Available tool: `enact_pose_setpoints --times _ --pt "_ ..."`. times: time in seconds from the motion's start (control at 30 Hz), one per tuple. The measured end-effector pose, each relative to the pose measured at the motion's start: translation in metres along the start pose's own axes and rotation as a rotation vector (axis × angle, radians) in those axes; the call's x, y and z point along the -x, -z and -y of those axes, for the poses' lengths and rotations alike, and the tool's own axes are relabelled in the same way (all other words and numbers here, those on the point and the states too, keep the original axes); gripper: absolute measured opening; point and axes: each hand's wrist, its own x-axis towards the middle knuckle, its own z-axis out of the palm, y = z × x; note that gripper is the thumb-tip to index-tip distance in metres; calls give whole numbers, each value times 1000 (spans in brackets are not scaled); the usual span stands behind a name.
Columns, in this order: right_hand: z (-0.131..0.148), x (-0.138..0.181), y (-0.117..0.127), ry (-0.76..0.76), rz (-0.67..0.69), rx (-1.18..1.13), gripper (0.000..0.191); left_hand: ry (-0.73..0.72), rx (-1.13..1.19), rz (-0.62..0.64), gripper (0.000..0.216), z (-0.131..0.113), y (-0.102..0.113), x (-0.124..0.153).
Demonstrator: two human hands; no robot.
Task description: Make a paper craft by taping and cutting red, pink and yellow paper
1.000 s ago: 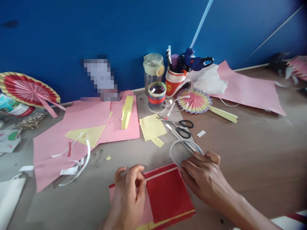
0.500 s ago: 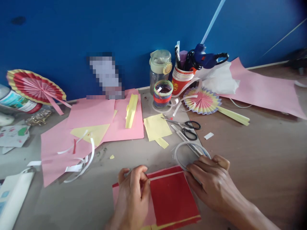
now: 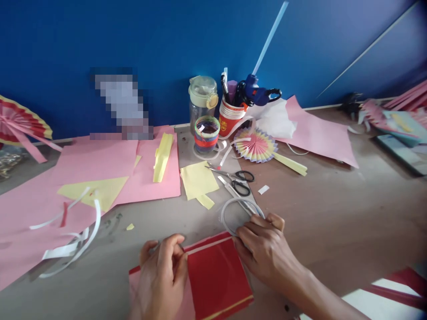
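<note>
White strip (image 3: 209, 246) runs between hands (image 3: 163, 273) (image 3: 268, 251) (fingers (image 3: 165, 251) curled).

No text can be read: the yellow characters on the red paper cup (image 3: 231, 119), upper centre of the frame, are too small, and a patch (image 3: 122, 102) at upper left is pixelated.

The left hand (image 3: 163, 275) hid part of the paper stack (image 3: 216, 275), the frame's left edge cropped a fan (image 3: 28, 122), and pixelation masked one object (image 3: 122, 100).
</note>
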Motion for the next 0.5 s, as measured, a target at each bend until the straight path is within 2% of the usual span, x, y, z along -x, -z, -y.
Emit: enact_pose_setpoints --times 0.17,0.33,0.5 --pt "2 -1 1 0 -4 10 29 -17 8 -26 22 0 -2 1" --pt "0 1 0 -9 -2 9 29 105 91 -34 19 -9 -1 0" --pt "-1 2 0 -39 10 -13 26 140 134 -53 17 -11 -2 0"
